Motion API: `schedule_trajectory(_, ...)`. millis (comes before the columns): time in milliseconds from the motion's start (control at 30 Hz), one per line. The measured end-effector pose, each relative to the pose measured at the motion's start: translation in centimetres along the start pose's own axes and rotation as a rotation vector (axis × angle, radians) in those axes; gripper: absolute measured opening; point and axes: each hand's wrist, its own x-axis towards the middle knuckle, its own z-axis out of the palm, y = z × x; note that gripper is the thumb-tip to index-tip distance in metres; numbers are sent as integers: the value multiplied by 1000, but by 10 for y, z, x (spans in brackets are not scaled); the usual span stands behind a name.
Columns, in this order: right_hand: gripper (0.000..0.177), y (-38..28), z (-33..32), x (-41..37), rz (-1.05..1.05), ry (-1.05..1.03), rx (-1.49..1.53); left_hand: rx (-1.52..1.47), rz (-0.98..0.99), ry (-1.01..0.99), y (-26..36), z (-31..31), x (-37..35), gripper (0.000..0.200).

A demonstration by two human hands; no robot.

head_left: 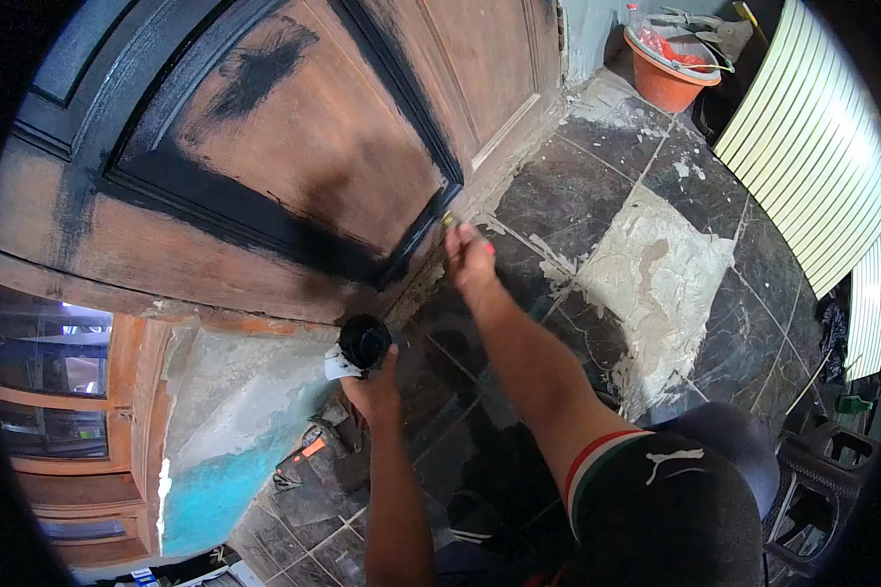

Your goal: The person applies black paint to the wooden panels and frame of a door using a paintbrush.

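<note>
My left hand [374, 387] is closed around a small cup of black paint [364, 342], its dark opening facing up and a white patch on its side. My right hand [470, 256] grips a paintbrush [448, 219]; a yellowish band and a bit of red handle show, while the bristles are hard to make out. The brush is at the lower corner of a wooden door panel [313, 147]. Black paint covers the molding [235, 210] around that panel, with a dark smear on the bare brown wood inside it.
Dark floor tiles [558, 186] carry a rough cement patch [656, 284]. An orange bucket [668, 78] stands against the far wall. Ribbed pale sheets [812, 137] lean at the right, near a dark plastic stool [817, 489]. Tools [308, 450] lie by the turquoise-and-grey wall [235, 421].
</note>
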Motion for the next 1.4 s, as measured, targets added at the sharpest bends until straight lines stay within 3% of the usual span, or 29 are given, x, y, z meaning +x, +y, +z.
schedule_trajectory(33,14,28,-53,26,34,-379,-68,-11,-4,-24,-2,-1,3,65)
schedule_trajectory(133,9,68,-68,-41,128,-35,-511,-59,26,-44,-13,2,8,64)
schedule_trajectory(233,10,65,-64,-65,85,-174,-843,-84,17,-26,-1,7,6,63)
schedule_trajectory(367,23,13,-29,1,-10,-207,-379,65,25,-10,12,4,1,63)
schedule_trajectory(433,15,-27,23,1,-49,-2,-164,77,18,7,9,3,1,64)
schedule_trajectory(500,10,-52,39,10,-62,29,30,76,22,4,5,1,1,65)
schedule_trajectory(667,15,-18,13,5,-55,43,-250,63,35,-1,-1,6,4,67)
schedule_trajectory(767,11,-24,4,-19,-158,-16,-610,-1,42,-23,-9,8,7,71)
schedule_trajectory(800,12,-28,6,-17,-287,-113,-687,9,51,-27,-9,10,9,71)
schedule_trajectory(900,14,-57,44,-18,-927,-234,-1133,31,67,-20,-9,10,8,70)
schedule_trajectory(1000,17,-87,111,-56,-862,-309,-1077,16,68,-12,-4,13,7,68)
schedule_trajectory(1100,17,-81,115,-54,-977,-365,-961,-16,30,-8,-6,16,5,66)
schedule_trajectory(1133,16,-87,99,-43,-980,-302,-1211,-12,23,-2,-4,17,5,65)
schedule_trajectory(1233,18,-91,58,-31,-1061,-359,-1597,25,54,-9,8,17,5,68)
schedule_trajectory(1333,17,-91,97,-50,-961,-442,-1503,39,86,-13,19,17,11,72)
schedule_trajectory(1400,15,-96,156,-82,-1077,-564,-1502,11,81,-2,22,19,9,71)
